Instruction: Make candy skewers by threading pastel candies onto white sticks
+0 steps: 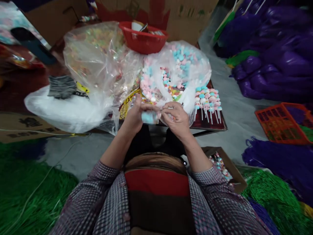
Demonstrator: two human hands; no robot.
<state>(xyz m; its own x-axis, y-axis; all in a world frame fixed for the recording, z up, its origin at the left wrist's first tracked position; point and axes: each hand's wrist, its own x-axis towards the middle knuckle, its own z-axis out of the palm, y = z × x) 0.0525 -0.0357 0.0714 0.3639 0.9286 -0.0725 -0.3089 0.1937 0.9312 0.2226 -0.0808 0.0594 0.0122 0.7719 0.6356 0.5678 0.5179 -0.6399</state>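
Observation:
In front of my body, at the table's near edge, my left hand (pixel 136 114) is closed on a pale blue and pink marshmallow candy (pixel 149 117), smeared by motion. The fingers of my right hand (pixel 178 120) are pinched together at the candy's right end; what exactly lies between them is too small to make out. Just beyond both hands sits a clear plastic bag of pink, blue and white marshmallow candies (pixel 183 62). Right of it, several marshmallow skewers (pixel 207 99) on white sticks lie at the table's corner. Gold twist ties (pixel 126 106) lie beside my left hand.
A red plastic basket (pixel 146 40) stands at the back, and a large bag of wrapped candies (pixel 95 55) at left. A grey knitted item (pixel 62 86) rests on white plastic. An open carton (pixel 228 166), an orange crate (pixel 283 124) and green strands (pixel 274 195) are on the right.

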